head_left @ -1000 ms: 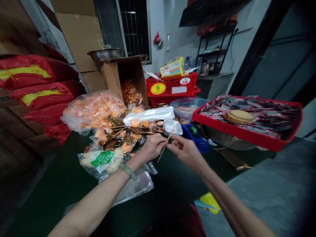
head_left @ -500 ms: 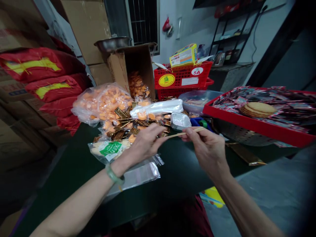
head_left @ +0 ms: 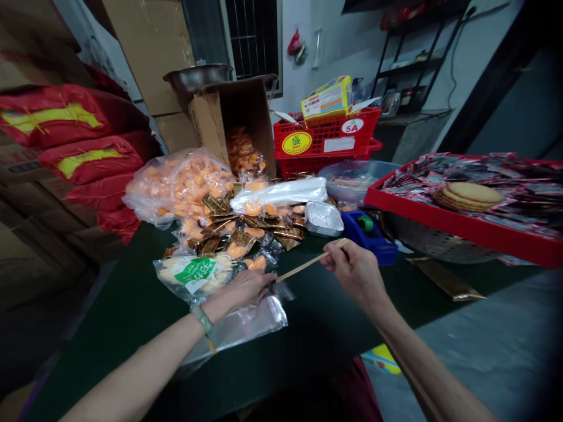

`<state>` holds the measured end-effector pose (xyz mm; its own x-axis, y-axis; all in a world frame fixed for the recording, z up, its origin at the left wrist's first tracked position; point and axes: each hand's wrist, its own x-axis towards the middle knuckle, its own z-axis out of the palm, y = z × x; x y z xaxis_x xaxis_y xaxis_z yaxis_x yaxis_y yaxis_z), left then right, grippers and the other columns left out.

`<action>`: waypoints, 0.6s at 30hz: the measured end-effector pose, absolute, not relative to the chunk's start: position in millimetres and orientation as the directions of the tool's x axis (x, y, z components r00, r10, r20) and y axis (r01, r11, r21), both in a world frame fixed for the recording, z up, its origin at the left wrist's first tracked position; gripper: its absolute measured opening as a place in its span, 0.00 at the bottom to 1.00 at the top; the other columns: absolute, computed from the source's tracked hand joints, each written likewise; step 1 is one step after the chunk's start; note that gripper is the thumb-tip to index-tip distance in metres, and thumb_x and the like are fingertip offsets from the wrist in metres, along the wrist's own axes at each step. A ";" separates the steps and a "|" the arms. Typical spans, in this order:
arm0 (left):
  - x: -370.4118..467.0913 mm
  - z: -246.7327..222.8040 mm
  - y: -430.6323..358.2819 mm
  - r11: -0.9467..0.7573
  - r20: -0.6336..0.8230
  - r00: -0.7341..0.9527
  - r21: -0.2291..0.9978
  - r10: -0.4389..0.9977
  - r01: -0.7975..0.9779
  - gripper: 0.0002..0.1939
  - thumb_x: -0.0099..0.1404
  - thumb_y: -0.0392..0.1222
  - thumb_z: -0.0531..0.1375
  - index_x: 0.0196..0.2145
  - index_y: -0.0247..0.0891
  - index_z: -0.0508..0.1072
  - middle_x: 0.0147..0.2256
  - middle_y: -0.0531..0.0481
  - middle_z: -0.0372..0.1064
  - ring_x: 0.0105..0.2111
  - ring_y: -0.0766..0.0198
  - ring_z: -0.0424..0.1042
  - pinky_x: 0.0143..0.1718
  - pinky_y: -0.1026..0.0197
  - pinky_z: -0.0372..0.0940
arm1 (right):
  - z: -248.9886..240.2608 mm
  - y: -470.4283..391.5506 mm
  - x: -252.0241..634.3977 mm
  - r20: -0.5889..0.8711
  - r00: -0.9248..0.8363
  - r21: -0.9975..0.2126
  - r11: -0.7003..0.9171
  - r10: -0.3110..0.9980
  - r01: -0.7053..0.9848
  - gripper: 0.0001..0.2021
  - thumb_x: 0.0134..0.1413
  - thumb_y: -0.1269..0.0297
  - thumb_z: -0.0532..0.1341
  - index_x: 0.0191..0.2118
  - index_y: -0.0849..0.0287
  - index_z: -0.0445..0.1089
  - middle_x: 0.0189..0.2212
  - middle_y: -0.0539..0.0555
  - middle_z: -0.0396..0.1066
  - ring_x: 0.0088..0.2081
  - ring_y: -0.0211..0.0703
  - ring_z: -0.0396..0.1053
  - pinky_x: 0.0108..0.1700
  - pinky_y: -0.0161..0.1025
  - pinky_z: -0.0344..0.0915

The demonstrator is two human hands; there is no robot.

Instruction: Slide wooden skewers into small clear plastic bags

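My right hand (head_left: 357, 271) pinches a few thin wooden sticks (head_left: 303, 267), which slant down to the left. Their far end reaches the fingertips of my left hand (head_left: 247, 289). Low over a stack of clear plastic bags (head_left: 253, 323), my left hand has its fingers closed at the blurred top edge of one bag. A jade-coloured bangle (head_left: 202, 320) circles my left wrist. Left of that hand lies a clear packet of pale sticks (head_left: 196, 272) with a green label. Behind it are wrapped orange pieces (head_left: 237, 251) and gold-brown sachets (head_left: 288, 233).
A foil tray (head_left: 324, 219) and a blue tape dispenser (head_left: 369, 234) stand beyond my right hand. At right, a red tray (head_left: 457, 225) holds many sachets and round biscuits (head_left: 470, 196). Red baskets (head_left: 325, 138) and an open carton (head_left: 211, 120) stand behind. A gold packet (head_left: 446, 280) lies at right.
My left hand has moved down and left, from the sticks to the plastic bags. My right hand has lowered slightly, keeping the sticks, which now tilt more steeply.
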<state>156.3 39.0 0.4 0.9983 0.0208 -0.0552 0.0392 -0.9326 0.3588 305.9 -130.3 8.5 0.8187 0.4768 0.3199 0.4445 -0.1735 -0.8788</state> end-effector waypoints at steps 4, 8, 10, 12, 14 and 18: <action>157.5 5.0 46.4 -0.972 -0.097 0.995 0.236 -0.018 0.006 0.05 0.57 0.31 0.53 0.29 0.36 0.67 0.25 0.52 0.64 0.24 0.65 0.62 0.25 0.66 0.53 | 5.0 -132.9 309.6 0.321 0.819 -0.871 -0.192 0.475 0.453 0.12 0.51 0.58 0.52 0.27 0.60 0.65 0.18 0.54 0.69 0.21 0.42 0.68 0.26 0.38 0.65; 161.4 12.1 47.8 -0.969 -0.097 0.995 0.246 -0.036 -0.011 0.08 0.55 0.28 0.52 0.23 0.36 0.66 0.21 0.54 0.61 0.21 0.68 0.58 0.23 0.67 0.51 | 4.0 -134.3 309.2 0.269 0.843 -0.936 -0.079 0.465 0.342 0.12 0.49 0.56 0.54 0.26 0.60 0.65 0.19 0.53 0.68 0.22 0.41 0.69 0.26 0.38 0.67; 162.6 15.2 47.2 -0.967 -0.076 0.996 0.253 -0.043 -0.023 0.09 0.55 0.26 0.51 0.23 0.35 0.67 0.22 0.53 0.62 0.23 0.68 0.59 0.25 0.67 0.53 | 7.0 -134.0 307.8 0.242 0.866 -0.967 0.033 0.438 0.253 0.13 0.47 0.54 0.56 0.27 0.61 0.65 0.19 0.53 0.69 0.23 0.41 0.69 0.26 0.37 0.68; 162.3 17.3 46.9 -0.966 -0.049 0.998 0.258 -0.045 -0.031 0.09 0.56 0.27 0.51 0.24 0.35 0.68 0.25 0.51 0.64 0.26 0.66 0.62 0.28 0.66 0.54 | 12.0 -133.2 306.2 0.221 0.876 -0.975 0.119 0.428 0.188 0.14 0.46 0.53 0.58 0.27 0.61 0.65 0.20 0.53 0.69 0.23 0.39 0.69 0.26 0.36 0.68; 160.4 19.2 46.8 -0.965 -0.030 0.998 0.258 -0.046 -0.037 0.09 0.58 0.28 0.51 0.25 0.34 0.68 0.26 0.49 0.65 0.28 0.65 0.63 0.30 0.65 0.55 | 17.4 -132.0 305.1 0.205 0.859 -0.977 0.152 0.470 0.150 0.15 0.45 0.53 0.59 0.27 0.62 0.66 0.20 0.53 0.69 0.23 0.38 0.68 0.25 0.35 0.67; 153.3 25.0 46.3 -0.953 0.026 0.999 0.299 -0.046 -0.052 0.10 0.61 0.31 0.50 0.25 0.35 0.67 0.26 0.50 0.63 0.28 0.65 0.63 0.30 0.65 0.55 | 24.6 -127.1 302.3 0.162 0.798 -0.984 0.150 0.580 0.091 0.16 0.43 0.52 0.60 0.27 0.63 0.67 0.18 0.52 0.68 0.21 0.37 0.66 0.23 0.33 0.64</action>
<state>153.3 46.3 25.0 0.9986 -0.0460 0.0259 -0.0517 -0.9529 0.2989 302.3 -127.1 24.6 0.7980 0.5803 0.1624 0.0910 0.1504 -0.9844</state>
